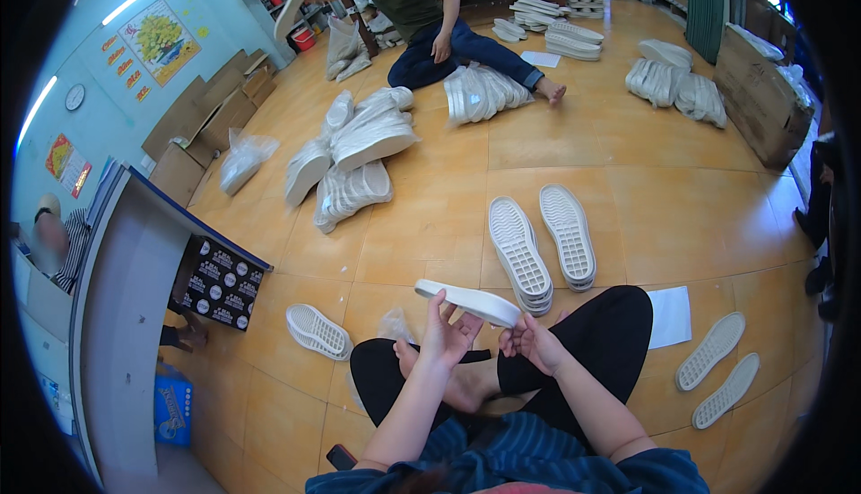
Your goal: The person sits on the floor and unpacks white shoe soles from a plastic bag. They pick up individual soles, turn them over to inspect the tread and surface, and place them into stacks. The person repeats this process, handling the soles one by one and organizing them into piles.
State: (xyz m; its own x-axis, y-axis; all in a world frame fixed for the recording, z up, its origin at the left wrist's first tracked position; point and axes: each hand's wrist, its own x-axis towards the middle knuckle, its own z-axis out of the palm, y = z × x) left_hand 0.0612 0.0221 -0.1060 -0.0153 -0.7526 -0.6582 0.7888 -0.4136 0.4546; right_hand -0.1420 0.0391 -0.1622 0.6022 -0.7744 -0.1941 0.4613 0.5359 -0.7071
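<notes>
Seated person, cross-legged on tiled floor [430, 234]. White sole [475, 302] held raised above the lap, between the two hands. Left hand [451, 337]: thumb and fingers closed on the sole around its middle. Right hand [531, 343]: fingers gathered at the sole's right end; cannot tell whether they clamp it or merely touch.

Containers, from where I stand:
- Clear plastic bag [246, 162], left, near the wall: whitish contents, kind unclear.
- Plastic-wrapped bundle [354, 194], on the floor ahead: white soles packed side by side, touching the pile of soles [372, 135] behind it.
- Wrapped bundle [484, 95] by the co-worker's leg [493, 50]: soles, set on edge in a row.
- Black carton [220, 283] with pale round marks, beside the desk [143, 279]: contents hidden.
- Cardboard boxes [222, 117] along the left wall: contents cannot be made out.

Loose: two stacks of white soles [520, 256], next to each other, just beyond the right hand; a single sole [318, 332] near the left knee.
</notes>
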